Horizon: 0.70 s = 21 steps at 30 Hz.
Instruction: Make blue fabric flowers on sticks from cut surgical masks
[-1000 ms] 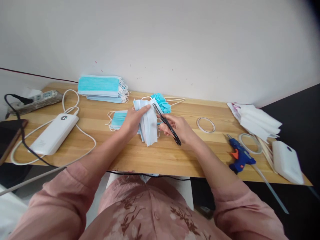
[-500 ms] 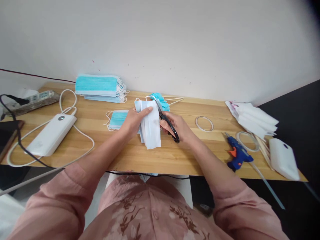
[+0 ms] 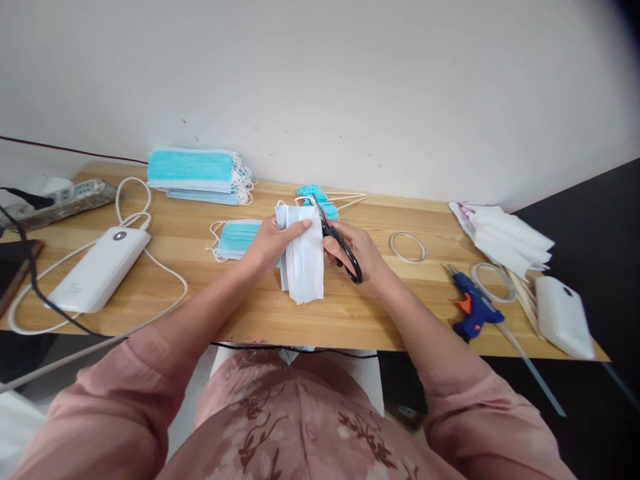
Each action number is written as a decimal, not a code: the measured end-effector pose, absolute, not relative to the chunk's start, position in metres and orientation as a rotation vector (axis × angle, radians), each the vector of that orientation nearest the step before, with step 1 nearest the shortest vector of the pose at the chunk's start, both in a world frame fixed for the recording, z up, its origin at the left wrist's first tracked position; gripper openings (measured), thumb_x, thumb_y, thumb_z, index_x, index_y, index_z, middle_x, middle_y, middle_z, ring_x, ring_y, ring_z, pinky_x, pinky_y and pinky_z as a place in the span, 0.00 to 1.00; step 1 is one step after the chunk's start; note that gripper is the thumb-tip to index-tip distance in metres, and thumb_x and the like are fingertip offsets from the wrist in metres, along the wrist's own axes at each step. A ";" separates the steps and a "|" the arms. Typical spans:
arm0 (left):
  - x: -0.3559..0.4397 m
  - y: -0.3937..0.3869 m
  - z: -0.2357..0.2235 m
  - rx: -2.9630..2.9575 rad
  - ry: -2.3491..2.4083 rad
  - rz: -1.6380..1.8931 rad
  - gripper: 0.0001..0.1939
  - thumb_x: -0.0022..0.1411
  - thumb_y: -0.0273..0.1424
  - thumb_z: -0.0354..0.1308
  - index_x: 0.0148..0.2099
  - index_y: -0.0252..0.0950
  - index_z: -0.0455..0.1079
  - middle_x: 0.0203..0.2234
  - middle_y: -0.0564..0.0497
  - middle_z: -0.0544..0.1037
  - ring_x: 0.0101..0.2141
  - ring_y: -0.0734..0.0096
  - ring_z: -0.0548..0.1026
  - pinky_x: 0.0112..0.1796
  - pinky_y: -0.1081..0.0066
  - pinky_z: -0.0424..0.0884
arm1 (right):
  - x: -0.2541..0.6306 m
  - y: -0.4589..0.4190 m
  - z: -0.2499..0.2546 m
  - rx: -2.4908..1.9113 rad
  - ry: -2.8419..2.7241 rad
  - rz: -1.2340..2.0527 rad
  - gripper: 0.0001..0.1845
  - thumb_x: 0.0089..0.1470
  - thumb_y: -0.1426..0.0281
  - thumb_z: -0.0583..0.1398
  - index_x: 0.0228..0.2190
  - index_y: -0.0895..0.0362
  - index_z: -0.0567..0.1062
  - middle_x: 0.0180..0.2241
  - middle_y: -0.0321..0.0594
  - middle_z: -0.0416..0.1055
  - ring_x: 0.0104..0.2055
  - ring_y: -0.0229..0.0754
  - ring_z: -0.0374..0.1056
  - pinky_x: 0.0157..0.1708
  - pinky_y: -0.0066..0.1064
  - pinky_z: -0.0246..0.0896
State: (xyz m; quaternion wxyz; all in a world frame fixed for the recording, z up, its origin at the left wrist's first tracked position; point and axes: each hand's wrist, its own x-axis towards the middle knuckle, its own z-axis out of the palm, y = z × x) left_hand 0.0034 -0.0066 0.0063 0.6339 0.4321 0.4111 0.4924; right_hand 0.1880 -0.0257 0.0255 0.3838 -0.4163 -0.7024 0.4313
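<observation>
My left hand (image 3: 277, 243) pinches a folded face mask (image 3: 305, 263), thumb on its white side, and holds it upright above the table. My right hand (image 3: 355, 248) is wrapped round the black handles of a pair of scissors (image 3: 349, 253). The blades run along the mask's top right edge, beside a white ear loop; whether they touch the loop I cannot tell. Beyond the mask is a blue pleated piece (image 3: 325, 203) with thin white sticks. Another blue mask (image 3: 239, 239) lies left of my left hand, partly hidden by it.
A stack of blue masks (image 3: 193, 170) stands against the wall. On the left are a white power bank (image 3: 100, 270) with cables and a power strip (image 3: 75, 200). To the right lie a tape ring (image 3: 407, 247), a blue glue gun (image 3: 475, 303), white sheets (image 3: 510, 233) and a white device (image 3: 564, 317).
The mask and both hands have shifted slightly to the right. The mask's lower end hangs a little lower, and the scissors have moved along with it.
</observation>
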 end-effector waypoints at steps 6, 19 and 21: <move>0.004 -0.006 0.006 0.981 0.931 1.136 0.20 0.46 0.41 0.74 0.34 0.32 0.75 0.28 0.48 0.81 0.27 0.67 0.77 0.31 0.68 0.74 | 0.188 -0.023 0.022 -1.046 -1.771 1.085 0.31 0.51 0.39 0.62 0.27 0.55 0.68 0.22 0.31 0.63 0.22 0.32 0.60 0.23 0.25 0.58; 0.003 -0.005 0.005 0.997 0.936 1.127 0.20 0.46 0.42 0.74 0.34 0.32 0.76 0.28 0.48 0.81 0.28 0.67 0.77 0.31 0.68 0.74 | 0.186 -0.024 0.021 -1.017 -1.730 1.073 0.29 0.52 0.41 0.63 0.26 0.55 0.67 0.24 0.34 0.66 0.28 0.36 0.67 0.28 0.26 0.64; 0.003 -0.005 0.005 0.998 0.938 1.128 0.20 0.46 0.42 0.74 0.34 0.33 0.76 0.28 0.48 0.81 0.28 0.66 0.77 0.31 0.68 0.74 | 0.186 -0.025 0.021 -1.029 -1.713 1.082 0.29 0.51 0.41 0.63 0.26 0.54 0.67 0.24 0.34 0.67 0.29 0.37 0.67 0.30 0.27 0.64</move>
